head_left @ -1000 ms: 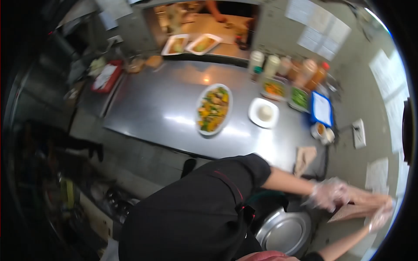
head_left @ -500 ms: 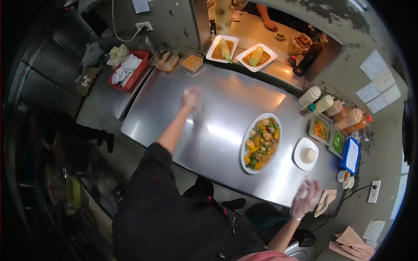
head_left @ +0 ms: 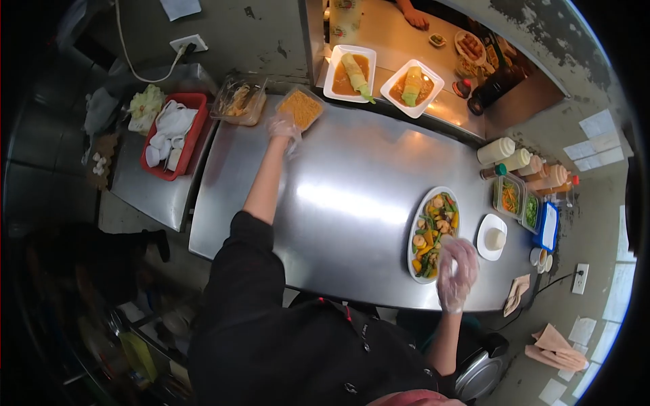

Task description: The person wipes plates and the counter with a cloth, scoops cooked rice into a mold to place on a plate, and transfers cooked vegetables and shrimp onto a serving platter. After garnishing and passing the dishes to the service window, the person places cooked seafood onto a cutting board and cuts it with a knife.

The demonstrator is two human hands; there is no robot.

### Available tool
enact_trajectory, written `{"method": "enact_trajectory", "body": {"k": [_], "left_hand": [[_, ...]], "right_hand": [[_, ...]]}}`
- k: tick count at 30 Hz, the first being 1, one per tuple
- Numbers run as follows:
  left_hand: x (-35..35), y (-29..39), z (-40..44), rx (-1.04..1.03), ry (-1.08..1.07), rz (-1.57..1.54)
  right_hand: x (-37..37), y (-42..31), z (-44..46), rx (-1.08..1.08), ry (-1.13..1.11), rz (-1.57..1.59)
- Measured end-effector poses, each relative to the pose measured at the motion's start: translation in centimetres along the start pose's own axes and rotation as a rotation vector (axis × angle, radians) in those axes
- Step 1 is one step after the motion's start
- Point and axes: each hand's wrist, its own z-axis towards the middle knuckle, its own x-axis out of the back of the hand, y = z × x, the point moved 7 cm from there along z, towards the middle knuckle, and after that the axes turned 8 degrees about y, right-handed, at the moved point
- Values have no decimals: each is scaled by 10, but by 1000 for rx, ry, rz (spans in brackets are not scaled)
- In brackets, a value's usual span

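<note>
L hand (head_left: 284, 130) moved to tub (head_left: 302, 108), grip unclear; R hand (head_left: 457, 276) nr platter (head_left: 412, 249), fingers apart.

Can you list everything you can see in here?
Table: one, silver, middle
Oval platter: one, white, table's right side
Food plates: two, white, serving window
Small plate: one, white, right of platter
Squeeze bottles: several, white to orange, right
Vegetable tubs: two, clear, near bottles
Back tubs: two, clear, table's back left
Basket: one, red, far left
Holder: one, blue, right edge
Cloths: two, pinkish, lower right
Left hand: one, clear-gloved, at back tubs
Right hand: one, clear-gloved, by platter
</note>
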Motion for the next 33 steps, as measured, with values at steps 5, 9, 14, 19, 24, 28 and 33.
{"method": "enact_trajectory", "body": {"k": [5,9,14,19,24,28,33], "left_hand": [[7,49,-107,354,-174,-1563],[8,114,-178,315,-401,-1605],[-26,177,-228,117,-447,-1509],[-42,229,-275,83,-399,-1730],[-75,253,-288,32,-407,-1598],[-78,249,-284,-2,-325,-1528],[-75,234,-281,51,-316,-1568]], "right_hand": [[-77,-46,53,104,-140,247],[-151,-31,59,138,-229,247],[-157,20,15,-37,-355,-47],[-121,63,-18,-221,-198,10],[-93,112,-29,-528,-264,133],[-80,163,-27,-810,-131,732],[-56,209,1,-683,-126,167]]}}
